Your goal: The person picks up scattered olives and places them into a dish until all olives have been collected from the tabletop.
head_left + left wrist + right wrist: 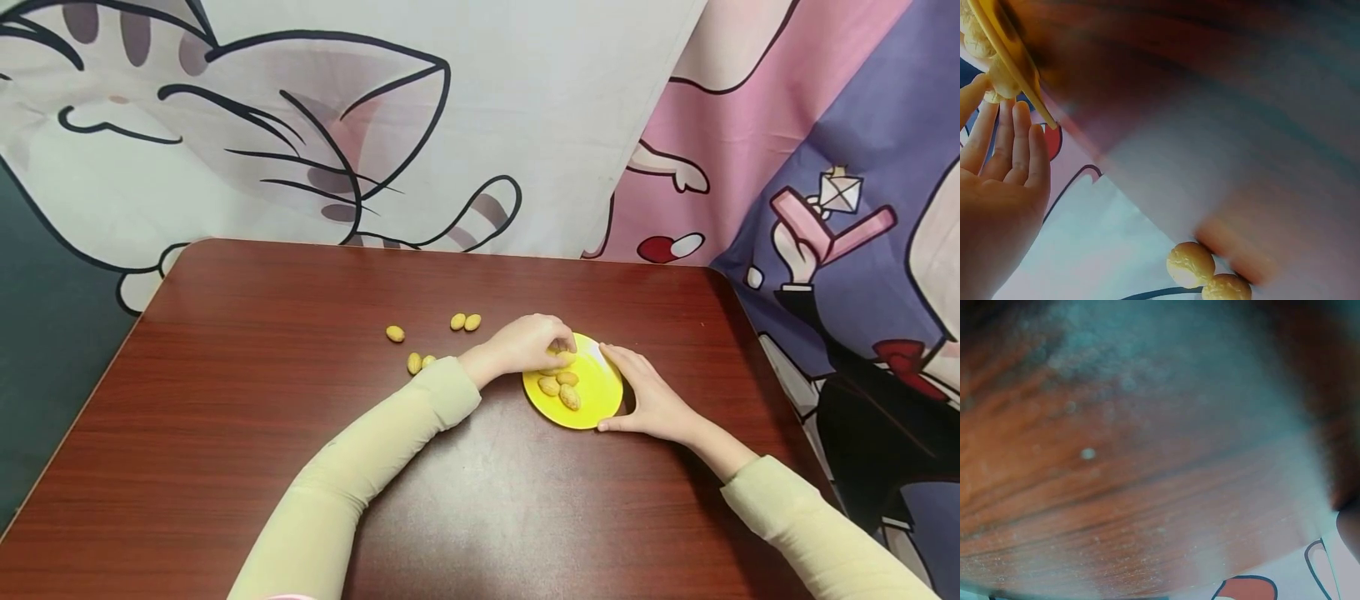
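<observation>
A round yellow plate (597,398) lies on the table and carries several oval, wrinkled, yellow-brown nuts (570,397). Over the plate's far left part, my left hand (531,343) pinches a nut (1004,78) between thumb and fingertips; the fingers partly cover it in the head view. From the right side, my right hand (651,398) holds the plate by its rim, thumb at the near edge and fingers at the far edge. Left of the plate lie more loose nuts: one single nut (395,333), a pair (465,322), and another pair (415,362) partly behind the left sleeve.
The dark red-brown wooden table (262,375) has rounded far corners. Behind it hangs a cartoon-printed cloth (570,125). A dark object (862,433) stands beyond the table's right edge. The right wrist view holds mostly blurred tabletop (1116,487).
</observation>
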Demonstrator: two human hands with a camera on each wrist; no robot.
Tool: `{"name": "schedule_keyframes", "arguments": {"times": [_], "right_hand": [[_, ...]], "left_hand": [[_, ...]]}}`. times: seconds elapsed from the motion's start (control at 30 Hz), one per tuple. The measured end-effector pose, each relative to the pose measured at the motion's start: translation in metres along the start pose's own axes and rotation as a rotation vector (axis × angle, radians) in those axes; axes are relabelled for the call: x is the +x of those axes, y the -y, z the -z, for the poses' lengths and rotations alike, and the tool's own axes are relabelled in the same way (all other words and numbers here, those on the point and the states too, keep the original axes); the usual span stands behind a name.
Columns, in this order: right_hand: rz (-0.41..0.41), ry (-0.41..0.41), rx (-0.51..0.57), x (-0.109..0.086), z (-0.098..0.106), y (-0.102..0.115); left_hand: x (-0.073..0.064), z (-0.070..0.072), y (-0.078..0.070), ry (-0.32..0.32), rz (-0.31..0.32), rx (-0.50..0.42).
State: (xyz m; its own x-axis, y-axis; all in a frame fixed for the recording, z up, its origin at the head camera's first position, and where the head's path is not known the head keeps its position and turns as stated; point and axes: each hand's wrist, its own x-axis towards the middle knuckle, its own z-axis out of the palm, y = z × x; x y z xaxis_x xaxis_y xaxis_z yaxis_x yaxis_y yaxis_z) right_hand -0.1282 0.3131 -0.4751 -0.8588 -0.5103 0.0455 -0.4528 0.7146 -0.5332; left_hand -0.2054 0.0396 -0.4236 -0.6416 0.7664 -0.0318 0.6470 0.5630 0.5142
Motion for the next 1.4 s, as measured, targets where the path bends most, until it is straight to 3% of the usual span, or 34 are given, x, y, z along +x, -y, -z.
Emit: {"name": "schedule_keyframes", "arguments": {"times": [0.27,0.67,1.03,1.4], "right_hand": [[0.019,-0.009,0.001,0.001,0.0,0.001],[0.005,0.006,0.004,0.003,0.001,0.0],[-0.017,0.014,-0.005,0.001,0.001,-0.002],[-0.008,0.01,0.001,-0.001,0.001,-0.001]], "left_hand": [[0.002,-0.001,-0.002,0.032,-0.018,0.055],[-0.006,0.006,0.005,-0.029,-0.015,-0.001],[-0.031,0.028,0.024,-0.082,0.05,-0.078],[-0.065,0.054,0.051,-0.209,0.076,-0.087]]}}
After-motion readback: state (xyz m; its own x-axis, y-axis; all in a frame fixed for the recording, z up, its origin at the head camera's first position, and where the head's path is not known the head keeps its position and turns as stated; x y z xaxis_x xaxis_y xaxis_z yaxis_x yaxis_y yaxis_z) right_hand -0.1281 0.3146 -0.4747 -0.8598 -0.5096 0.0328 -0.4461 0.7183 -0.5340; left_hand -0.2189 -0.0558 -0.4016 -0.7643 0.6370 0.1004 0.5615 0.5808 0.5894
